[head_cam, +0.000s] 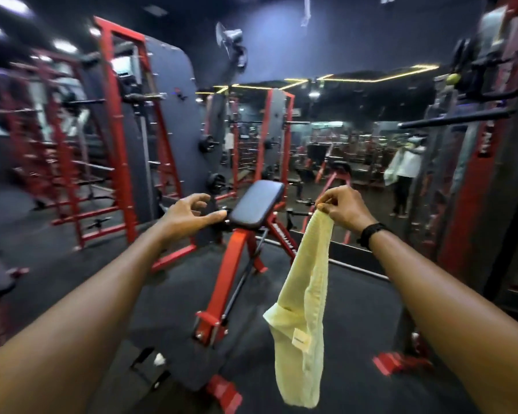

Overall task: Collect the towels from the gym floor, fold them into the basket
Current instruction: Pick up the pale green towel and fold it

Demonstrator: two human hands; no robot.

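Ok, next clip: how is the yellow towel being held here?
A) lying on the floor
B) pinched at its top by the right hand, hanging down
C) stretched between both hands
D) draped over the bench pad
B: the right hand pinches the yellow towel at its top end and it hangs free; the left hand is open and apart.

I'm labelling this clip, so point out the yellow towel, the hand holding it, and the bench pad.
yellow towel (307,294), head view, middle of the hanging cloth.
right hand (346,209), head view, back of the hand pinching the towel's top.
bench pad (259,203), head view, centre of the black cushion.

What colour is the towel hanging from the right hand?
Pale yellow towel, with a small white label, seen in the head view.
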